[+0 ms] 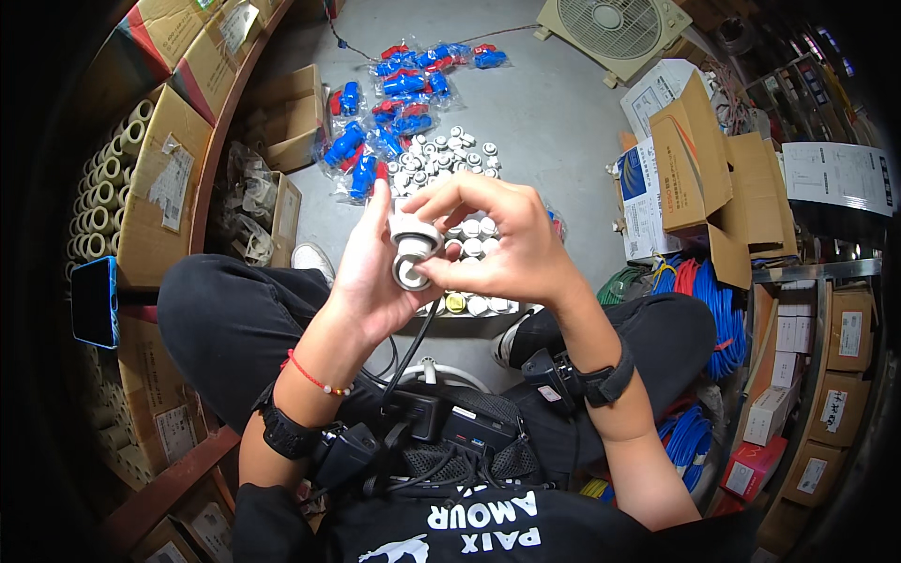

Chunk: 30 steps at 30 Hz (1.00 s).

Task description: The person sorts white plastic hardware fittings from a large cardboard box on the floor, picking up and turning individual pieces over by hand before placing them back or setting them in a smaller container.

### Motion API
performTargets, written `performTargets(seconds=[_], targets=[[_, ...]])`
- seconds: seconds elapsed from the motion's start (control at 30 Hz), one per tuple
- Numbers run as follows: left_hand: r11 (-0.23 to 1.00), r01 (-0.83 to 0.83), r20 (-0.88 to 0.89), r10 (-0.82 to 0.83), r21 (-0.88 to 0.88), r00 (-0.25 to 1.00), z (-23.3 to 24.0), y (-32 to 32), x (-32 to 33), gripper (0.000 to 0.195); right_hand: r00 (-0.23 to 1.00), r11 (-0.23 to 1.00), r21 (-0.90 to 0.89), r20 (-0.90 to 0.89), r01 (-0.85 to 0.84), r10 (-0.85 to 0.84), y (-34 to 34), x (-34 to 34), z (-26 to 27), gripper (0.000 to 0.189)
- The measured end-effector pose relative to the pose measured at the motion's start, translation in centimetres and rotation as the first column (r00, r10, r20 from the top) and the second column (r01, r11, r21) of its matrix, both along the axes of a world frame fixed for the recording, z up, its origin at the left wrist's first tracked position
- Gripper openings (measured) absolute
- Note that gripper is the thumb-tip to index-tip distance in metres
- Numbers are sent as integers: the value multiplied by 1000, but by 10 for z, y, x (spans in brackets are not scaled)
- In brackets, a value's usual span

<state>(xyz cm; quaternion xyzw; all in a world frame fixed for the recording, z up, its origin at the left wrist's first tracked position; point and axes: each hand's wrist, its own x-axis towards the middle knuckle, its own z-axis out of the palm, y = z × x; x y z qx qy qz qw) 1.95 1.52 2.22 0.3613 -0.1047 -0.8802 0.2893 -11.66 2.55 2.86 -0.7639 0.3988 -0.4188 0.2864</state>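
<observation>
My left hand (pixel 371 271) holds a white plastic pipe fitting (pixel 417 236) with a dark ring under its wide collar. At the fitting's near end sits a round, ring-shaped part (pixel 410 273). The thumb of my right hand (pixel 510 236) presses on that end, while its other fingers curl around the far side of the fitting. My fingers partly hide where the parts meet. Just beyond and below my hands, white plugs (pixel 478 304) stand in rows, with one yellow plug (pixel 455 302) among them. Farther off lies a loose pile of small white fittings (pixel 443 158).
Bagged blue ball valves with red handles (pixel 405 84) lie on the grey floor (pixel 542 105). An open carton (pixel 295 116) stands left, beside shelved boxes of white pipes (pixel 105 183). On the right are cardboard boxes (pixel 697 162) and coiled blue tubing (pixel 718 317). A box fan (pixel 611 28) stands far back.
</observation>
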Motion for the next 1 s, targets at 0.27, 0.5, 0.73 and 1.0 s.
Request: performTargets(seconds=[0.27, 0.5, 0.73, 1.0], targets=[[992, 122, 139, -118, -25, 983, 5, 1, 2, 37, 962, 962, 3, -11, 274, -274, 1, -7, 12, 29], [987, 99, 59, -92, -127, 994, -6, -1, 6, 29, 975, 955, 270, 151, 120, -165, 2, -7, 8, 24], [994, -72, 117, 81, -82, 990, -9, -3, 7, 30, 931, 905, 399, 249, 151, -265, -8, -20, -2, 22], [977, -207, 48, 209, -41, 977, -2, -6, 7, 35, 827, 871, 202, -462, 448, -319, -16, -71, -155, 19]])
